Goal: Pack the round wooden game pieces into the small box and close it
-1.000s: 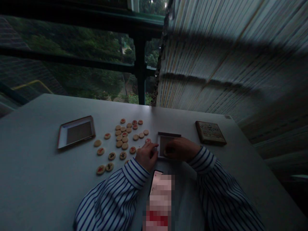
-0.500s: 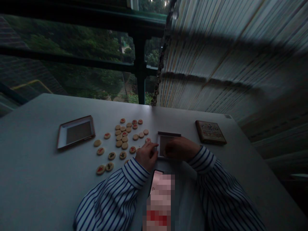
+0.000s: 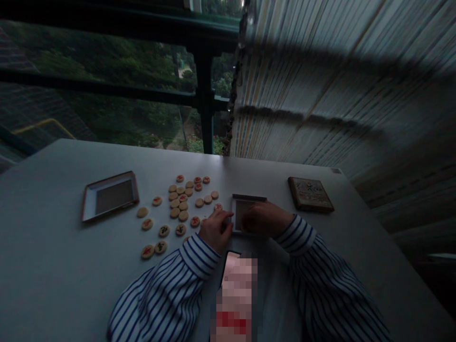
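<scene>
A shallow rectangular box lies in front of me. My left hand is at its left wall, with index finger and thumb closed on the edge. Inside the box is my right hand, its fingers curled down; what they hold, if anything, is hidden in shadow. Left of the box are several round wooden Chinese chess pieces, some showing red or black characters and others plain side up. Some pieces are partly covered by my left hand and sleeve.
On the white table, a shallow box tray stands at the left. A closed box with a printed lid lies at the right. A phone with a lit screen lies between my forearms. A striped curtain hangs behind.
The view has shifted slightly, so everything sits a little further left. Both hands stay at the box, with the right fingers moving only slightly inside it.
</scene>
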`<action>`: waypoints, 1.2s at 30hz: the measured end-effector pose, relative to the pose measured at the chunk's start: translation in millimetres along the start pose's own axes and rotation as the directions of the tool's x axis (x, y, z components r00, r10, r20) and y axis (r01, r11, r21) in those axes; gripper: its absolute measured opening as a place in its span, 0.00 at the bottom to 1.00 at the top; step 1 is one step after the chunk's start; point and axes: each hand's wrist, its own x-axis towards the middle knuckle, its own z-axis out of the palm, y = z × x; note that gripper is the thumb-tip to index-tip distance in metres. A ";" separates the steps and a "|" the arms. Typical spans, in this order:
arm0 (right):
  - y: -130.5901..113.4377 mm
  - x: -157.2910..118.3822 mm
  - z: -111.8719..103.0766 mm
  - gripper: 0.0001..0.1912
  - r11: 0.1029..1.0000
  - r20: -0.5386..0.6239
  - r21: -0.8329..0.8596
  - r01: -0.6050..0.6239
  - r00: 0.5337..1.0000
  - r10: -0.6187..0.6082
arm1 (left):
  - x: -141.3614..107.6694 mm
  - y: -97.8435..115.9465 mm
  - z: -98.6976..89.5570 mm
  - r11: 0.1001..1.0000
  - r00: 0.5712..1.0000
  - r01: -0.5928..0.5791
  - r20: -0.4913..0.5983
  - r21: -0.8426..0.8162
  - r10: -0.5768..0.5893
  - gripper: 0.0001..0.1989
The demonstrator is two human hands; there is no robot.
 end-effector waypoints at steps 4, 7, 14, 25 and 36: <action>-1.8 -0.5 -2.0 0.11 1.000 0.015 0.018 0.001 1.000 -0.001 | -0.3 0.0 0.3 1.000 1.000 -0.004 -0.002 0.009 0.004 0.12; -3.1 -1.6 -3.7 0.11 1.000 0.022 0.003 -0.001 1.000 0.001 | -0.1 0.4 0.1 1.000 1.000 0.007 0.005 0.010 -0.007 0.13; -3.4 -1.3 -2.8 0.12 0.999 0.015 -0.038 0.003 1.000 -0.003 | 0.2 -1.4 1.1 0.999 0.999 -0.031 -0.013 0.018 0.032 0.13; -3.2 -1.2 -2.3 0.13 0.999 0.026 -0.041 0.009 1.000 -0.008 | 0.3 0.5 0.3 1.000 1.000 -0.024 -0.004 0.019 0.024 0.13; -4.2 -1.7 -2.9 0.12 0.999 0.031 -0.032 -0.008 0.999 0.009 | -0.3 -1.8 0.5 0.999 1.000 -0.008 0.009 0.043 0.007 0.12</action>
